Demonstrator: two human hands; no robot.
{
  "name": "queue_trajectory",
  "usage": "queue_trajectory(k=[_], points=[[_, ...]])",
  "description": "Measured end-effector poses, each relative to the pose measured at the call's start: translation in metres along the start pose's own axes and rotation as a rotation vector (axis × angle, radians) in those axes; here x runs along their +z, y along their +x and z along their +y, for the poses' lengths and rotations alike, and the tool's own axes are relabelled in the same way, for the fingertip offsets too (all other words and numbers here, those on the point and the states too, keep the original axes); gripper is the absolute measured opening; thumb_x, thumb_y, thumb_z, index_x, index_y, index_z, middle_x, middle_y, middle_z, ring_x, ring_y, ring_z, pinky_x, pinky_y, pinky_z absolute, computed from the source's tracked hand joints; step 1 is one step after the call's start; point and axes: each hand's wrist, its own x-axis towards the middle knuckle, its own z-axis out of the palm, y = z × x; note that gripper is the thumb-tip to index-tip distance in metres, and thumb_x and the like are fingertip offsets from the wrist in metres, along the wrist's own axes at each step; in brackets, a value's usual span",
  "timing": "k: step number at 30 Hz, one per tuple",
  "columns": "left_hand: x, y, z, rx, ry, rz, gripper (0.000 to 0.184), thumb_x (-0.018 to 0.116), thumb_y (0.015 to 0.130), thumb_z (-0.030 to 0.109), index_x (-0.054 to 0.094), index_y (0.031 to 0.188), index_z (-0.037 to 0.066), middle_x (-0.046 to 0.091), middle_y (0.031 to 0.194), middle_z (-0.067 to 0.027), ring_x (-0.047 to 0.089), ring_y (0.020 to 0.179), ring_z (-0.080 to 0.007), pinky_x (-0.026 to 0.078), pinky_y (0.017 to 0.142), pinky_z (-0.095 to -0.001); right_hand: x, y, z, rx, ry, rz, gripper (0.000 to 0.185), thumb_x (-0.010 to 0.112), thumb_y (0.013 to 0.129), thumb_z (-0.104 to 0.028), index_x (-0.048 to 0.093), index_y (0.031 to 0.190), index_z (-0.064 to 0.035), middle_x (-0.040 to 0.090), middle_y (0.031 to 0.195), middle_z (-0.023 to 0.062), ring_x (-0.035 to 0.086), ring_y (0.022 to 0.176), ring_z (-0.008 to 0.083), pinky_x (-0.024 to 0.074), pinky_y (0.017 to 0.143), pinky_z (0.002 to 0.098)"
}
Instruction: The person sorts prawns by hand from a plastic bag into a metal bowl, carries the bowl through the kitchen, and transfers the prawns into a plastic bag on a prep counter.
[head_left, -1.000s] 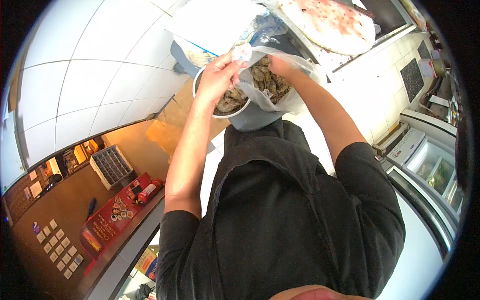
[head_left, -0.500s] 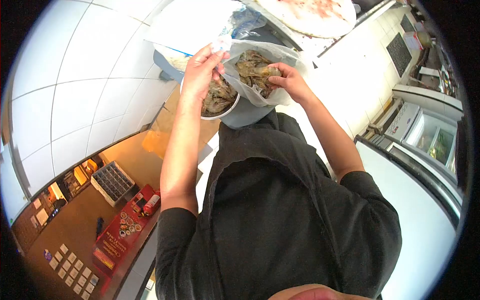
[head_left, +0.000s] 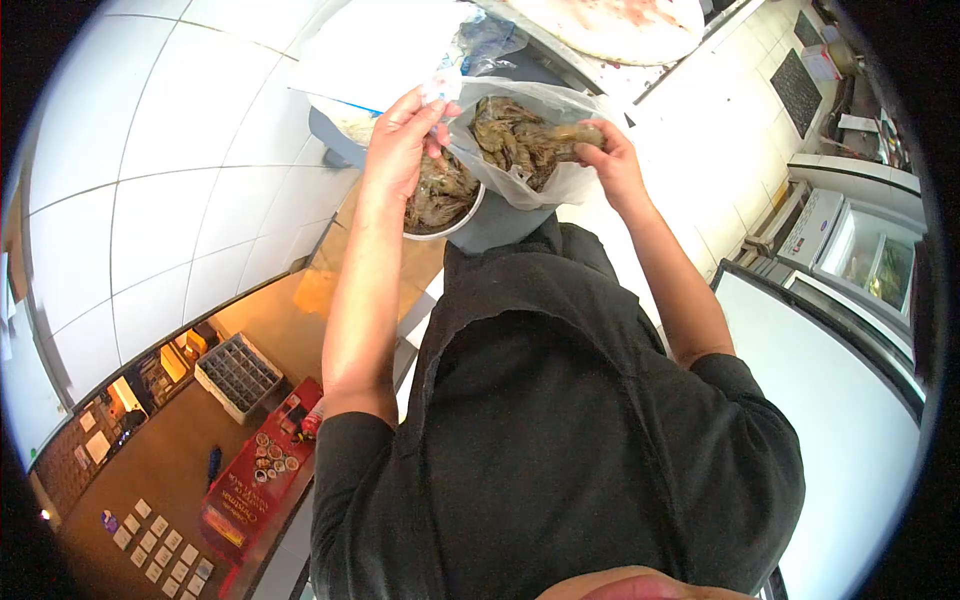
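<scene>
My left hand (head_left: pixel 398 140) is closed, pinching the crumpled edge of a clear plastic bag (head_left: pixel 575 190). Inside the bag lies a heap of raw shrimp (head_left: pixel 515 140). My right hand (head_left: pixel 616 165), at the right side of the bag's mouth, grips a shrimp (head_left: pixel 577 133) between thumb and fingers. Below my left hand stands a round white-rimmed bowl (head_left: pixel 437 234) that also contains shrimp (head_left: pixel 440 195). Part of that bowl is hidden by the hand and the bag.
A round cutting board (head_left: pixel 610 25) with reddish stains rests on the counter beyond the bag. White wall tiles (head_left: pixel 165 130) rise at the left. A white freezer (head_left: pixel 800 400) stands at the right. A plastic crate (head_left: pixel 240 375) and a red panel (head_left: pixel 250 490) appear lower left.
My right hand has moved rightward, drawing a shrimp from the heap toward the bag's right side. My left hand keeps its hold on the bag edge.
</scene>
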Motion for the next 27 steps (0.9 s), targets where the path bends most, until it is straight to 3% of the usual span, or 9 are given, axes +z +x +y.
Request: queue_trajectory(k=[4, 12, 16, 21, 23, 25, 27], points=[[-0.005, -0.001, 0.000, -0.008, 0.039, -0.026, 0.036, 0.055, 0.092, 0.017, 0.054, 0.127, 0.008, 0.064, 0.093, -0.0061, 0.053, 0.063, -0.0082, 0.040, 0.051, -0.0199, -0.024, 0.001, 0.006, 0.006, -0.006, 0.060, 0.027, 0.059, 0.083, -0.002, 0.056, 0.110, -0.0004, 0.062, 0.085, 0.0021, 0.055, 0.072, 0.0100, 0.0437, 0.065, 0.0237], [-0.004, 0.003, 0.003, -0.004, 0.060, -0.054, 0.035, 0.054, 0.092, 0.017, 0.054, 0.127, 0.008, 0.064, 0.093, -0.0056, 0.053, 0.063, -0.0074, 0.040, 0.050, -0.0192, -0.013, -0.015, -0.014, 0.025, -0.033, 0.022, 0.025, 0.060, 0.086, -0.007, 0.056, 0.109, 0.0007, 0.059, 0.080, 0.0007, 0.052, 0.069, 0.0077, 0.0418, 0.063, 0.0222], [-0.009, 0.006, 0.004, -0.008, 0.061, -0.076, 0.035, 0.055, 0.092, 0.017, 0.055, 0.125, 0.008, 0.065, 0.092, -0.0051, 0.052, 0.063, -0.0070, 0.039, 0.049, -0.0187, 0.020, -0.021, -0.040, 0.039, -0.155, -0.146, 0.025, 0.061, 0.086, -0.010, 0.058, 0.108, -0.0009, 0.060, 0.083, 0.0019, 0.055, 0.074, 0.0090, 0.0448, 0.065, 0.0239], [-0.017, 0.013, 0.008, 0.002, 0.079, -0.072, 0.034, 0.057, 0.091, 0.018, 0.056, 0.123, 0.008, 0.066, 0.090, -0.0049, 0.052, 0.061, -0.0067, 0.039, 0.048, -0.0185, 0.096, -0.016, -0.025, -0.398, -0.444, -0.493, 0.031, 0.064, 0.081, -0.016, 0.059, 0.109, -0.0045, 0.065, 0.087, 0.0111, 0.063, 0.084, 0.0215, 0.0496, 0.076, 0.0329], [-0.017, 0.014, 0.009, -0.003, 0.077, -0.067, 0.034, 0.057, 0.090, 0.018, 0.057, 0.122, 0.008, 0.066, 0.090, -0.0050, 0.052, 0.061, -0.0067, 0.039, 0.047, -0.0184, 0.127, -0.007, 0.008, -0.425, -0.545, -0.542, 0.033, 0.066, 0.078, -0.020, 0.059, 0.108, -0.0065, 0.065, 0.088, 0.0154, 0.064, 0.086, 0.0289, 0.0498, 0.077, 0.0374], [-0.016, 0.013, 0.009, -0.019, 0.073, -0.054, 0.033, 0.057, 0.090, 0.018, 0.057, 0.122, 0.007, 0.066, 0.090, -0.0052, 0.052, 0.060, -0.0066, 0.039, 0.047, -0.0181, 0.155, 0.002, 0.033, -0.394, -0.611, -0.557, 0.035, 0.064, 0.078, -0.021, 0.058, 0.107, -0.0023, 0.064, 0.091, 0.0201, 0.062, 0.089, 0.0352, 0.0490, 0.079, 0.0418], [-0.016, 0.012, 0.008, -0.016, 0.041, -0.038, 0.030, 0.059, 0.090, 0.016, 0.059, 0.118, 0.006, 0.067, 0.090, -0.0054, 0.053, 0.060, -0.0067, 0.039, 0.047, -0.0186, 0.183, 0.013, 0.035, -0.038, -0.443, -0.575, 0.037, 0.063, 0.077, -0.021, 0.056, 0.106, 0.0008, 0.063, 0.093, 0.0241, 0.061, 0.091, 0.0380, 0.0480, 0.080, 0.0435]])
